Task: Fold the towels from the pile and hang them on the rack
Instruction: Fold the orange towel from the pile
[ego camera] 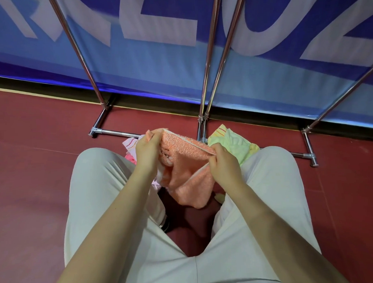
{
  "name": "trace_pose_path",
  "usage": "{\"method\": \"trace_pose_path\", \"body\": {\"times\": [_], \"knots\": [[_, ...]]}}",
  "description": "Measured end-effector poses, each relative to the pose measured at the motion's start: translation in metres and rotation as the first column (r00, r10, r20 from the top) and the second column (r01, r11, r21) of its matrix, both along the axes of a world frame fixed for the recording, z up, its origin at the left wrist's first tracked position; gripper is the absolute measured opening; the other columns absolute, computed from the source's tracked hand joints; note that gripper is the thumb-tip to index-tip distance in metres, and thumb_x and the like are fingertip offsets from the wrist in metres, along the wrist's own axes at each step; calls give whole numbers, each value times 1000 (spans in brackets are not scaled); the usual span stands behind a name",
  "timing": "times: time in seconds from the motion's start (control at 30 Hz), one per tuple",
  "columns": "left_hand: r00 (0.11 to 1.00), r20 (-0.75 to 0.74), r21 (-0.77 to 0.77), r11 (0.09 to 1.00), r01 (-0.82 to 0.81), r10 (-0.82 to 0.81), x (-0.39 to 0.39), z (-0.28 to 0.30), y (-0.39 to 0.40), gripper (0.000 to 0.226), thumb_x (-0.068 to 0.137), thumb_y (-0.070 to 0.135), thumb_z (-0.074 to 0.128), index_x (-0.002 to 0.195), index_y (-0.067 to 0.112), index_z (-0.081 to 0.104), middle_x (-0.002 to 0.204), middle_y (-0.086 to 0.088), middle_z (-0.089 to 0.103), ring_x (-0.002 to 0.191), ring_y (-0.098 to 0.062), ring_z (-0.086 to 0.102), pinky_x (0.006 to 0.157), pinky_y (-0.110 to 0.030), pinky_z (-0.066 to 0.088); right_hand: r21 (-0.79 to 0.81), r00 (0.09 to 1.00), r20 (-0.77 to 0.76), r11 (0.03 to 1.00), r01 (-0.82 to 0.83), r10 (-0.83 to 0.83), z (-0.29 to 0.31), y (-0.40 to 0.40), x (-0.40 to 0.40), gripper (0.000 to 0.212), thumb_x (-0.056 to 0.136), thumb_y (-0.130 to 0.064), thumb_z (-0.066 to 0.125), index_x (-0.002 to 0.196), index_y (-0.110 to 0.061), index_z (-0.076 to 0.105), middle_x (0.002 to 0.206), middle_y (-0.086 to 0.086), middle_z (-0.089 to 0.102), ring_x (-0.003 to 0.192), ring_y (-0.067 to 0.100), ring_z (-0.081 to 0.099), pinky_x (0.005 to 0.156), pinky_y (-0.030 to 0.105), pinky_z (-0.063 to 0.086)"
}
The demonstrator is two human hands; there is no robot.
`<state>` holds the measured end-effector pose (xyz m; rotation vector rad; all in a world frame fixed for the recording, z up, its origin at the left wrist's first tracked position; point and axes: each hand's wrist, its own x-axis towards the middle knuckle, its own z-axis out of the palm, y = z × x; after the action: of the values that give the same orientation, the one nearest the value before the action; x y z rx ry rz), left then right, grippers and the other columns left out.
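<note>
An orange towel [188, 173] hangs between my knees, held up by its pale top hem. My left hand [147, 149] pinches the towel's left corner. My right hand [223, 163] pinches the hem at the right, lower than the left. Behind the towel lies the pile on the floor: a pink striped towel [129, 144] to the left and a green and yellow towel [234, 145] to the right. The chrome rack [210, 55] rises just beyond the pile; its poles run up out of the frame and its hanging bar is out of view.
I crouch on a dark red floor [34, 167] in pale trousers. The rack's base bars [115, 131] lie on the floor with feet at the left and right [313, 160]. A blue banner with large white letters [156, 26] stands behind the rack.
</note>
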<state>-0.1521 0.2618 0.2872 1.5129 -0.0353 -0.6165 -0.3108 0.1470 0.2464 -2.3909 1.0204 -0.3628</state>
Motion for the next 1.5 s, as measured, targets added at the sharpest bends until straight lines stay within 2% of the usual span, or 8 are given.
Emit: {"method": "trace_pose_path", "body": {"times": [0.27,0.43,0.63,0.73,0.83,1.0,1.27,1.5], "knots": [[999,-21,-119,992,-50,48,8,11,9,23,86,26,62,101,12,70,105,-10,68,96,-20,64,99,-39,50,203,922,211,937,283,-324,-4,-23,-5,21,94,-8,40,100,-11,60,89,1,65,81,19,64,72,35,49],[1000,-11,-128,991,26,-27,1,15,8,24,95,12,54,114,-1,61,86,-10,63,61,-4,64,60,-16,53,480,961,208,875,61,-181,-10,-12,3,18,92,-16,54,107,-23,61,89,-9,63,84,2,62,75,22,46],[884,216,75,910,409,-415,-29,16,6,23,96,2,51,78,10,64,52,14,64,51,8,57,57,-6,43,475,926,355,829,-296,127,-15,27,25,54,89,-9,54,138,-30,44,133,-10,52,115,-4,51,98,18,44],[821,269,115,863,492,-504,-34,20,9,25,96,1,51,76,8,63,52,12,64,50,5,57,51,-7,42,560,944,325,793,-241,57,-18,33,28,31,90,-15,51,111,-36,59,101,-13,67,95,4,63,86,25,50],[871,277,138,914,382,-406,-19,14,8,23,97,14,55,78,19,67,62,6,62,46,0,52,42,-12,40,501,942,334,854,-141,-40,-20,28,28,24,94,-15,53,73,-25,59,60,-16,54,59,0,47,64,29,41],[961,214,40,985,171,-175,-2,9,7,20,95,21,58,79,25,69,79,-7,65,59,-12,56,47,-16,44,511,927,371,846,-153,-57,-18,23,24,18,96,-18,55,87,-5,64,64,-8,51,59,0,44,62,19,37],[974,61,-151,967,-205,216,18,14,13,20,97,14,51,83,20,64,58,14,64,58,0,61,57,-16,48,427,971,238,894,-136,34,-31,24,17,36,96,-32,55,63,-19,45,56,-9,41,56,5,36,58,28,33],[944,12,46,943,-329,329,28,0,17,18,96,22,48,94,10,62,87,-11,63,71,-19,58,59,-25,47,488,985,172,866,-110,29,-25,22,14,31,96,-25,56,71,-7,54,64,-4,44,61,9,40,60,29,31]]}}
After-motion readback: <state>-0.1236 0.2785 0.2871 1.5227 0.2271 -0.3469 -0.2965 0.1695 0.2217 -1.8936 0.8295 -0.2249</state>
